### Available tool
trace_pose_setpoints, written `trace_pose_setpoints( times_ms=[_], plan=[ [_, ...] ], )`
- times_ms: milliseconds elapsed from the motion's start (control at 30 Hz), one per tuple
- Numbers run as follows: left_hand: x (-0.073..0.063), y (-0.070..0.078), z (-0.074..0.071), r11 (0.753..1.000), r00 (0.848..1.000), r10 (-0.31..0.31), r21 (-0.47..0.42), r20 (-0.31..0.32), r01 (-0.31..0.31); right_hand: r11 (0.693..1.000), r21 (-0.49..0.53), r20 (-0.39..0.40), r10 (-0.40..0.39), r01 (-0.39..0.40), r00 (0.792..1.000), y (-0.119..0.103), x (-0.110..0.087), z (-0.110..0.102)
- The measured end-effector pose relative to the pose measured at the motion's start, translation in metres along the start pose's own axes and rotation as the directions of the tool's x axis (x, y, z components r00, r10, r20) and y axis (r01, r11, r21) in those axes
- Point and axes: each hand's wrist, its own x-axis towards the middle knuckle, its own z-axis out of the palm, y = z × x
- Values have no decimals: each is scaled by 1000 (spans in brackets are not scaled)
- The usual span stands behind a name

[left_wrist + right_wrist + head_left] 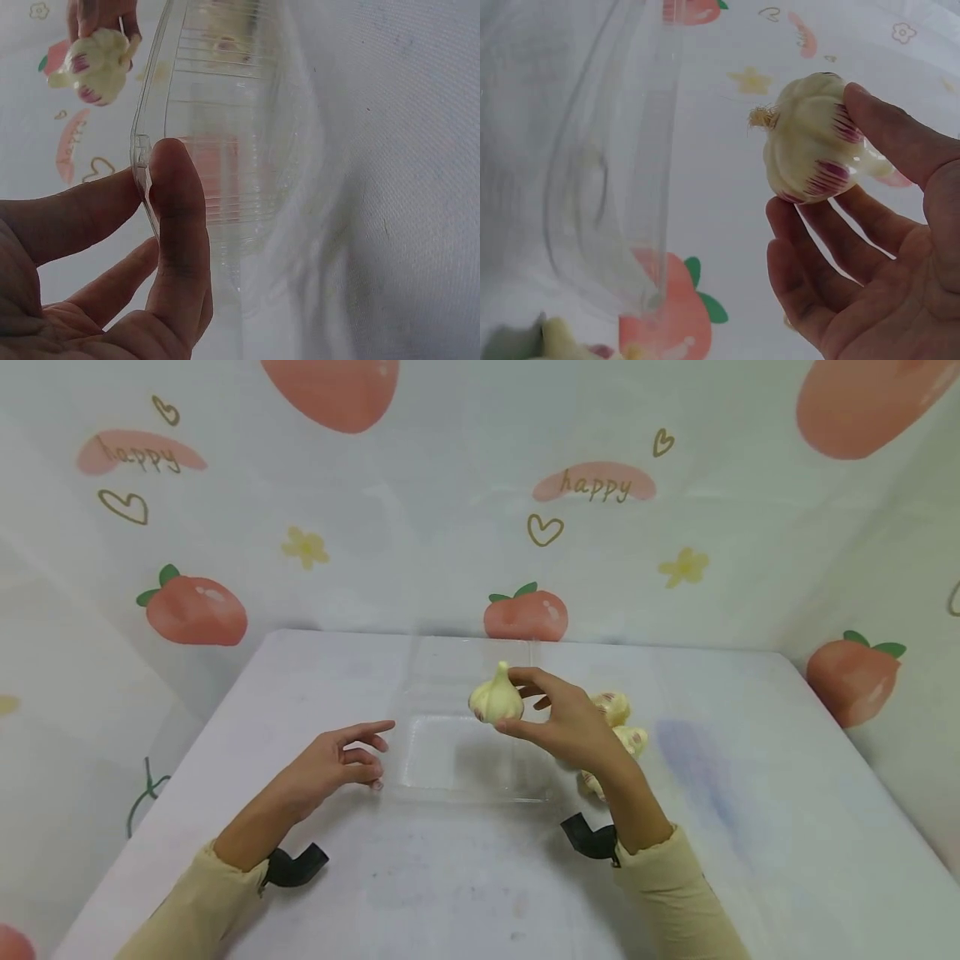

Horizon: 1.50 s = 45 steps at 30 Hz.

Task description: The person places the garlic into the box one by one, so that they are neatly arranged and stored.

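My right hand [573,718] grips a garlic bulb [497,697] between thumb and fingers. It holds the bulb raised over a clear plastic box [457,793], with the stem upward. In the right wrist view, the bulb [814,142] shows purple streaks and a tuft of roots. At the box's left side is my left hand [322,768]. The left wrist view has its thumb and a finger [176,195] pinching the box's rim [139,142]. Part of that grip is hidden behind the finger.
More garlic bulbs [611,706] lie right of the box, partly behind my right hand and forearm. The box's clear lid [468,652] lies folded back toward the wall. A fruit-printed cloth [420,527] hangs behind the white table [450,885]. Black mounts sit at both wrists.
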Motion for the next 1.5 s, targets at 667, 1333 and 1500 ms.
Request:
trace_pose_setpoints(
  times_ms=[667, 1333, 1500],
  plan=[
    [0, 5, 1, 997, 997, -61, -39, -46, 59, 999, 48, 73, 10, -13, 997, -11, 22, 43],
    [0, 4, 1, 994, 999, -48, -101, -7, 47, 994, 13, 81, 105, -107, 991, -8, 41, 78],
    [2, 3, 2, 994, 999, -47, -96, -7, 46, 992, 6, 95, 127, -128, 987, -8, 46, 83]
  ],
)
